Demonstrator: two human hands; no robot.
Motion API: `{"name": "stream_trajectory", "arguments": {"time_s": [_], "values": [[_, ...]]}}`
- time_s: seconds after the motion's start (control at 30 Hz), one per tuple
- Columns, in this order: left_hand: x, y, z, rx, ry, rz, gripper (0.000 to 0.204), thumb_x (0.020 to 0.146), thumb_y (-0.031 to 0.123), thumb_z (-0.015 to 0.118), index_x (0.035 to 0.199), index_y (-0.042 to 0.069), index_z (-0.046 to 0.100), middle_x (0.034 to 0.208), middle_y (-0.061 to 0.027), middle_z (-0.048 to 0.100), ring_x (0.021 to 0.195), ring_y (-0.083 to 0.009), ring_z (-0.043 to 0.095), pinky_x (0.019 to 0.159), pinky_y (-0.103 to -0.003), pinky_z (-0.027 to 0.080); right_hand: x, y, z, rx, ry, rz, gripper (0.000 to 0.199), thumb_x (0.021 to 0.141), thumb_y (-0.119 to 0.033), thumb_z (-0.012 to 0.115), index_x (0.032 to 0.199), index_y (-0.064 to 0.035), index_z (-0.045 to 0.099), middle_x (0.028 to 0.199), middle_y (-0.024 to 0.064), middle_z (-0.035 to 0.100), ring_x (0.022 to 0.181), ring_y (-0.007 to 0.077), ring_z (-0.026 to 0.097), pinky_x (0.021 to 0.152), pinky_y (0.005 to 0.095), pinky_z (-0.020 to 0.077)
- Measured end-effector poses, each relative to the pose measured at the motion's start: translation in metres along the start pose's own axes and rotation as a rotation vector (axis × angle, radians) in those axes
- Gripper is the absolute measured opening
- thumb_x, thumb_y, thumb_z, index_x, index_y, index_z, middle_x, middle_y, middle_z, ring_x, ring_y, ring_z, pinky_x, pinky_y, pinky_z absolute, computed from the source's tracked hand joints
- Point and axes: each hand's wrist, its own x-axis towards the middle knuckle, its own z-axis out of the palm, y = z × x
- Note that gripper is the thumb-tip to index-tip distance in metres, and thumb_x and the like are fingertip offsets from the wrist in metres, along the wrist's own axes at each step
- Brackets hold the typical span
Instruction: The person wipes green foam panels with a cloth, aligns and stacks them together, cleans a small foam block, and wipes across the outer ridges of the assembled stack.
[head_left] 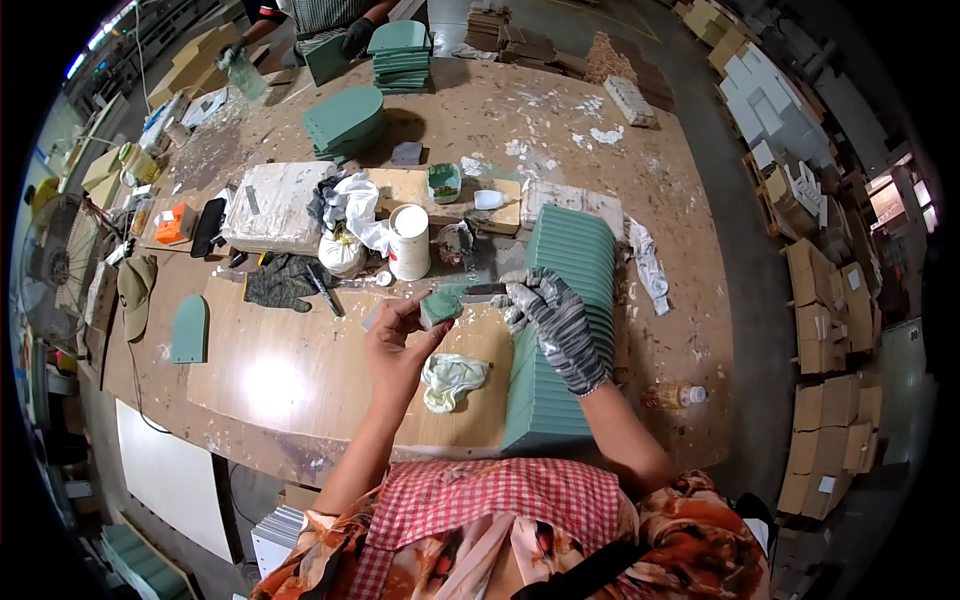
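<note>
My bare left hand [395,335] pinches a small pale container with green paste [441,306] above the wooden board [300,400]. A thin greyish piece shows beside its fingers; I cannot tell what it is. My right hand [548,318], in a grey striped knit glove, grips a narrow dark tool like a putty knife [486,289], its tip at the green paste. Beneath the right hand stands a long row of green panels [575,245]. Nearer me on the board lies a crumpled white cloth [455,382].
Ahead stand a white tub [409,243], a green-smeared container [444,183] and a wrapped white block [275,207]. A spare glove [280,282] and a single green panel [190,330] lie left. A bottle [672,396] lies right. A co-worker's gloved hand [357,38] is across the table.
</note>
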Motion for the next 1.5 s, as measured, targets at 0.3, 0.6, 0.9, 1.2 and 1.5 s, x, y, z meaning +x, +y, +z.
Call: {"name": "stream_trajectory", "arguments": {"time_s": [0.3, 0.6, 0.9, 1.2, 1.5], "values": [[-0.004, 0.008, -0.01, -0.017, -0.014, -0.047, 0.04, 0.079, -0.007, 0.071, 0.117, -0.008, 0.058, 0.101, -0.0099, 0.066, 0.09, -0.0143, 0.064, 0.082, -0.026, 0.052, -0.026, 0.006, 0.012, -0.593, -0.15, -0.519, 0.012, 0.086, -0.004, 0.065, 0.098, -0.0021, 0.062, 0.089, 0.0093, 0.062, 0.079, 0.0185, 0.059, 0.072, 0.0301, 0.0501], [-0.008, 0.019, -0.006, -0.076, -0.035, -0.034, 0.041, 0.075, -0.006, 0.075, 0.114, -0.005, 0.062, 0.098, -0.0034, 0.058, 0.085, -0.0108, 0.061, 0.077, -0.024, 0.05, -0.038, 0.013, -0.002, -0.655, -0.126, -0.64, 0.014, 0.084, 0.001, 0.066, 0.094, -0.0062, 0.058, 0.093, 0.0065, 0.061, 0.091, 0.0185, 0.059, 0.086, 0.0317, 0.0471], [-0.013, 0.013, -0.007, -0.118, -0.089, 0.014, 0.04, 0.074, -0.013, 0.07, 0.112, -0.006, 0.062, 0.101, -0.0056, 0.058, 0.089, -0.0142, 0.064, 0.081, -0.026, 0.052, -0.053, 0.041, -0.016, -0.519, -0.253, -0.514, 0.024, 0.085, 0.009, 0.059, 0.104, -0.0023, 0.05, 0.088, 0.0026, 0.053, 0.088, 0.0117, 0.053, 0.088, 0.0307, 0.0471], [-0.02, 0.009, -0.008, -0.077, -0.169, -0.019, 0.041, 0.075, -0.015, 0.067, 0.115, -0.007, 0.06, 0.101, -0.0045, 0.058, 0.091, -0.015, 0.064, 0.082, -0.026, 0.053, -0.067, 0.026, -0.012, -0.686, -0.154, -0.689, 0.017, 0.084, 0.0, 0.067, 0.097, -0.0053, 0.057, 0.092, 0.0071, 0.058, 0.089, 0.0196, 0.058, 0.087, 0.0316, 0.0474], [-0.026, 0.018, -0.002, -0.092, -0.226, 0.023, 0.042, 0.074, -0.012, 0.071, 0.114, -0.002, 0.063, 0.103, -0.0071, 0.059, 0.097, -0.0183, 0.063, 0.087, -0.03, 0.052, -0.093, 0.016, -0.006, 0.203, -0.006, -0.222, 0.012, 0.087, -0.003, 0.065, 0.089, -0.0068, 0.054, 0.083, 0.0017, 0.057, 0.079, 0.0127, 0.056, 0.071, 0.0282, 0.0481]]}}
